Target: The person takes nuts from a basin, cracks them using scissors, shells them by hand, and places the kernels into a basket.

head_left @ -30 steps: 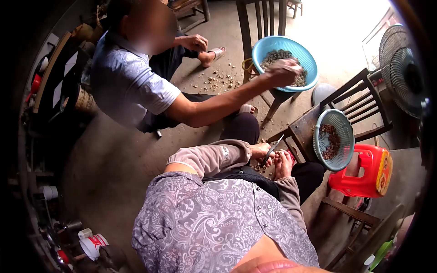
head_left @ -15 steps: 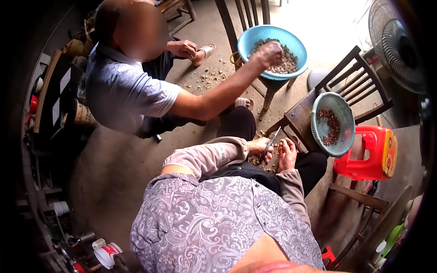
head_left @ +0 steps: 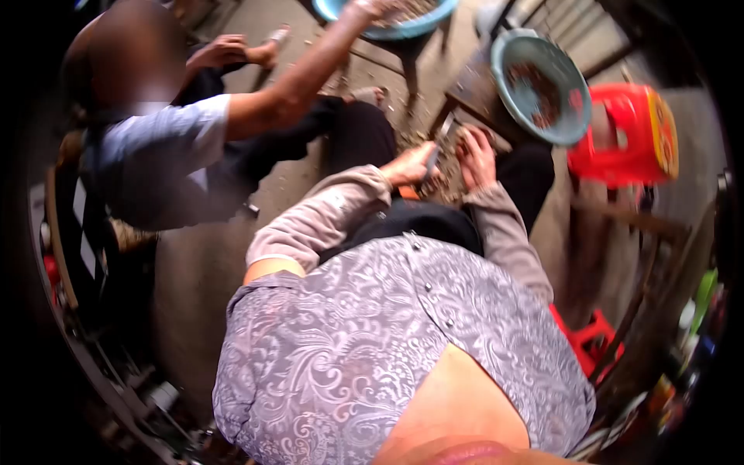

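My left hand (head_left: 406,166) is closed around a pair of dark-handled scissors (head_left: 446,133), whose blades point up and away from me. Close beside it, my right hand (head_left: 476,160) has its fingers curled together near the blade tips. Whatever lies between those fingers is too small and blurred to make out. Both hands are over my lap, above loose brownish shell bits (head_left: 445,174). Ahead and right, a blue-green colander (head_left: 570,87) tilts on a wooden chair (head_left: 474,91), with small reddish-brown nuts or kernels (head_left: 536,91) inside.
A co-worker's arm (head_left: 283,97) reaches from the left into a larger blue basket (head_left: 412,31) of brownish pieces. A red plastic stool (head_left: 618,147) stands right of the colander. Shell scraps litter the floor ahead. Chair rails lie at my right.
The view has tipped and shifted, so the baskets and the co-worker sit higher in it, and the picture is blurred. My left hand still grips the scissors beside my right hand.
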The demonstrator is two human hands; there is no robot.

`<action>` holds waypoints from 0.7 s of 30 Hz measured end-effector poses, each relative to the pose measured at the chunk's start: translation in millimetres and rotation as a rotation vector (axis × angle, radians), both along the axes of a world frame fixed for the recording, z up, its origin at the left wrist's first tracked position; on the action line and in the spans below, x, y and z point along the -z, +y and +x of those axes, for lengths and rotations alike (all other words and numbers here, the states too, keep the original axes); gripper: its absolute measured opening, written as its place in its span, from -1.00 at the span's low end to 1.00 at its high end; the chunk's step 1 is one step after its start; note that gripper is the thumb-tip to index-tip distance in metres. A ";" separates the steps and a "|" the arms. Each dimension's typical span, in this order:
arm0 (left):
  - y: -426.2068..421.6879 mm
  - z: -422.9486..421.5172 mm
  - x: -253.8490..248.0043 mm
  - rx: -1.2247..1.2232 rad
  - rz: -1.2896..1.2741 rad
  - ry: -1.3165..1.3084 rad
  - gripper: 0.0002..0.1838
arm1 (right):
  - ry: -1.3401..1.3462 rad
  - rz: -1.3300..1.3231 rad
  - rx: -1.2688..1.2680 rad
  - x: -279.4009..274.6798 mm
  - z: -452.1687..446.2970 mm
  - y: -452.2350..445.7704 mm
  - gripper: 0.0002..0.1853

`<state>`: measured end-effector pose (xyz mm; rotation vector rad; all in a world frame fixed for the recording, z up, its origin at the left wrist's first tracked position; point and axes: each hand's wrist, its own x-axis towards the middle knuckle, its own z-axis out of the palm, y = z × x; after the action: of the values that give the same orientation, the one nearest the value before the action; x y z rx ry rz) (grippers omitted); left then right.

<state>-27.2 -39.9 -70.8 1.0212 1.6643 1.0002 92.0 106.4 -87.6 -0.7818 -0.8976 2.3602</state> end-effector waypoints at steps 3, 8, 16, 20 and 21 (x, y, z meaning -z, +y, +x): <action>-8.3 -2.4 -12.8 0.062 0.051 0.029 -0.52 | -0.022 -0.032 0.051 -1.0 -7.7 -1.1 -0.83; -9.8 -0.8 -13.3 0.149 0.006 0.332 -0.30 | -0.015 -0.046 0.079 -1.1 -8.0 -1.6 -0.86; -7.8 1.4 -20.5 0.155 0.056 0.541 -0.38 | -0.018 0.001 0.041 -0.4 -8.9 -5.6 -0.84; -6.7 -1.1 -19.0 0.161 0.065 0.580 -0.39 | -0.029 0.032 0.018 1.2 -9.3 -4.3 -0.85; -5.9 -1.3 -20.1 0.167 0.053 0.580 -0.39 | -0.022 0.029 0.017 0.9 -9.9 -3.9 -0.85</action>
<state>-28.5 -45.7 -50.7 1.5635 1.9721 0.6729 82.0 102.5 -88.6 -0.8028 -0.9289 2.3228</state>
